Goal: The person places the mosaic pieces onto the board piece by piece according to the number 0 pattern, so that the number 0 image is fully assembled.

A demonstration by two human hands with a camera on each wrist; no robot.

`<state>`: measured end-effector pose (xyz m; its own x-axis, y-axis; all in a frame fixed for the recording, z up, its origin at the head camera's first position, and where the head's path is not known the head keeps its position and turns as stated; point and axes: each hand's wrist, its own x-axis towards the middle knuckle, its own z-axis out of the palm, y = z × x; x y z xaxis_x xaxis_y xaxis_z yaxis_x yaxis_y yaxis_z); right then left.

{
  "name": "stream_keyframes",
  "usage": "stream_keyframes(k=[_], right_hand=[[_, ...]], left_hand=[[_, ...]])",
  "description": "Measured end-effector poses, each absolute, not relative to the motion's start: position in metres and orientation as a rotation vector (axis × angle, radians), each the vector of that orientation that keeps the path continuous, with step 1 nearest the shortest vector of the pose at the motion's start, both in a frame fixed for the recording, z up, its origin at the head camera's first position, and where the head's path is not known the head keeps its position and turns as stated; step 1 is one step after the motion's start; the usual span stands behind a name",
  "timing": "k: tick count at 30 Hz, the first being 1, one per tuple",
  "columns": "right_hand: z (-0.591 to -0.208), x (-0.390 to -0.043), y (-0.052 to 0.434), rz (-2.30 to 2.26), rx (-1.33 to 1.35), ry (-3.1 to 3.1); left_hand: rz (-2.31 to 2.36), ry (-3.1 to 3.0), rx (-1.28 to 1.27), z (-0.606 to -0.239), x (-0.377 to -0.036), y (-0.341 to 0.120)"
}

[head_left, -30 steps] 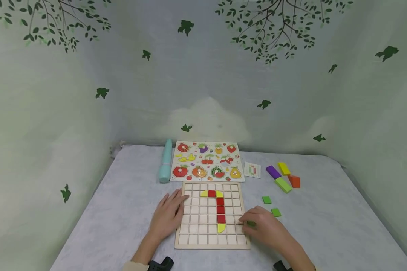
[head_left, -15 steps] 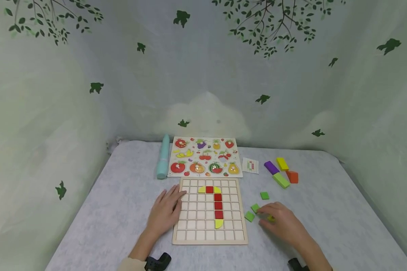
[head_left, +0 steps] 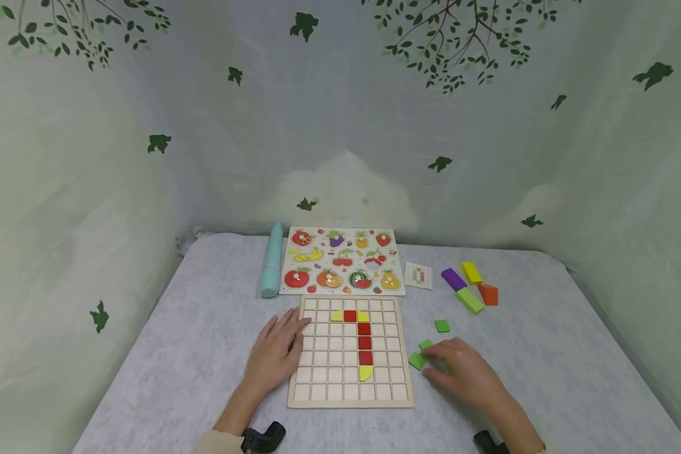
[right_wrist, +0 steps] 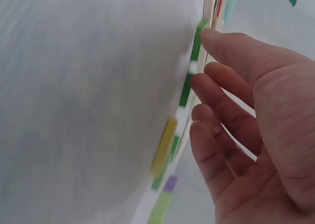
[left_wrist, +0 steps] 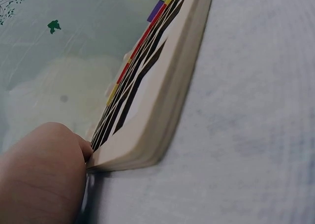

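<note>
A wooden grid board (head_left: 321, 395) lies in front of me, with red square tiles (head_left: 364, 343) and yellow quarter-round tiles (head_left: 366, 373) set in some of its cells. My left hand (head_left: 275, 353) rests along the board's left edge, fingers extended; in the left wrist view part of that hand (left_wrist: 44, 175) touches the board's corner. Right of the board, my right hand (head_left: 468, 372) hovers at loose green tiles (head_left: 417, 360), fingers loosely bent and apart. In the right wrist view the thumb and fingertips are close to two green tiles; contact is unclear. A yellow piece (right_wrist: 165, 147) lies beneath this hand.
Behind the board lies a fruit picture puzzle (head_left: 342, 260), with a light-blue rolled object (head_left: 272, 261) to its left and a small pattern card (head_left: 419, 275) to its right. Purple (head_left: 453, 279), yellow (head_left: 472, 272), orange (head_left: 489, 294) and light-green (head_left: 469, 301) blocks are grouped at the back right.
My right hand has moved right, off the board's right edge, then slightly back left towards the green tiles. Two green tiles now lie closer to the board. The left hand keeps its place.
</note>
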<state>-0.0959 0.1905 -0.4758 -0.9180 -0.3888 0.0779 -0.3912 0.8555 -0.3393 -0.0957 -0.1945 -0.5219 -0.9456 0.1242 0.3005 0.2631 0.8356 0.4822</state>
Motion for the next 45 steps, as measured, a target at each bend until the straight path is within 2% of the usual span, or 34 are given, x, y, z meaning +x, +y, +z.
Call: stream_keyframes(k=[9, 16, 35, 45], right_hand=[[-0.476, -0.094, 0.177, 0.456, 0.639, -3.001], [-0.476, -0.098, 0.164, 0.619, 0.593, -2.891], [-0.481, -0.090, 0.092, 0.977, 0.947, -2.943], [-0.489, -0.090, 0.081, 0.938, 1.041, -2.946]], left_hand=[[-0.782, -2.756, -0.312, -0.526, -0.095, -0.192], [-0.796, -2.729, -0.311, -0.527, -0.095, -0.192], [-0.901, -2.754, -0.314, -0.524, -0.096, -0.194], [-0.946, -2.725, -0.291, -0.521, -0.097, -0.198]])
